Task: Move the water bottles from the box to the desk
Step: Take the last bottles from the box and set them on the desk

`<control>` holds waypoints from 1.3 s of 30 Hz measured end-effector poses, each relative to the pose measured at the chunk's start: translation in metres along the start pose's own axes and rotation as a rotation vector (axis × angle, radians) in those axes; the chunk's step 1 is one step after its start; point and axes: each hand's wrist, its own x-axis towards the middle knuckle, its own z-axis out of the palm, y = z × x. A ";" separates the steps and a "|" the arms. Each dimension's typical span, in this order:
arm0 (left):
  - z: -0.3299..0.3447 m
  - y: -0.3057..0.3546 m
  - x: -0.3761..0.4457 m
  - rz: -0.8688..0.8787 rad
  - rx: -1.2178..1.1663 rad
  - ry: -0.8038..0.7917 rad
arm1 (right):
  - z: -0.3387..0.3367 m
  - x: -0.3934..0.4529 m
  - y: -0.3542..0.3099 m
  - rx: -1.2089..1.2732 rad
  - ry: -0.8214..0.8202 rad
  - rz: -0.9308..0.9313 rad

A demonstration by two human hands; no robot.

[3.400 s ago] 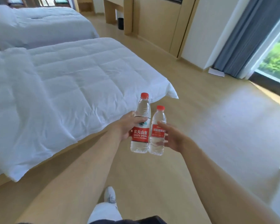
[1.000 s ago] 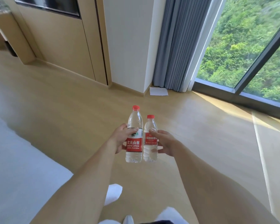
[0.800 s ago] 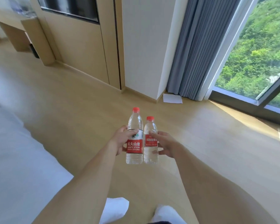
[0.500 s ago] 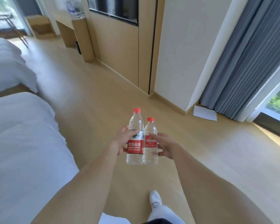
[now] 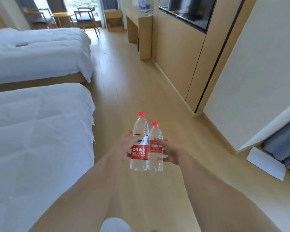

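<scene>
I carry two clear water bottles with red caps and red labels, upright and side by side in front of me. My left hand [image 5: 126, 145] grips the taller bottle [image 5: 139, 148] round its label. My right hand [image 5: 168, 152] grips the shorter bottle [image 5: 155, 148]. The two bottles touch each other. Far ahead along the right wall stands a wooden desk [image 5: 138, 26] with several bottles [image 5: 143, 4] on its top. The box is not in view.
Two beds with white duvets [image 5: 37, 131] [image 5: 37, 52] fill the left side. A wooden floor aisle [image 5: 124, 81] runs ahead between beds and wall panels. Chairs [image 5: 86, 17] and a small table stand by the far window. A white sheet [image 5: 266, 163] lies by the grey curtain at right.
My view has swung left from the window and curtain to the aisle, the beds and the desk. Both hands keep their hold on the bottles in the same pose.
</scene>
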 end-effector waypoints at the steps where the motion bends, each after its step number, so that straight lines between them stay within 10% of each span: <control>1: -0.005 0.004 0.008 -0.006 -0.004 0.024 | 0.002 0.012 -0.005 -0.009 -0.018 0.009; 27: -0.153 0.250 0.352 0.064 -0.086 0.089 | 0.080 0.359 -0.310 -0.122 0.016 -0.085; 39: -0.210 0.367 0.506 0.082 -0.134 0.252 | 0.094 0.541 -0.452 -0.148 -0.213 -0.147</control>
